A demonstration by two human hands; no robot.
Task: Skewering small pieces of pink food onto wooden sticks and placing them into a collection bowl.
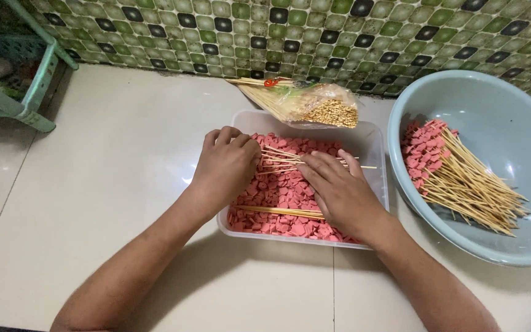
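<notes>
At the far left a green plastic rack (13, 80) stands on the pale tiled floor (112, 184), well apart from me. My left hand (225, 166) rests over the left part of the clear plastic tub (370, 138), fingers curled shut around the ends of a small bunch of bamboo skewers (281, 161) that fan out to the right across the tub. The tub is full of pink sausage slices (278, 190), flat little rounds packed in a thick layer. A few more loose sticks (281, 212) lie on the slices nearer to me, running left to right and slipping under my right hand. My right hand (339, 193) lies palm down on the slices, fingers spread loosely and pointing far-left toward the bunch, their tips touching the skewers; whether they pinch a stick or a slice I cannot tell. Just beyond the tub, against the mosaic wall (339, 31), lies a clear bag of unused skewers (308, 104), touching the tub's far rim. To the right, just beside the tub, sits a pale blue basin (511, 117) holding a pile of finished skewers (456, 175), pink slices at their far-left ends, bare points toward the near right.
</notes>
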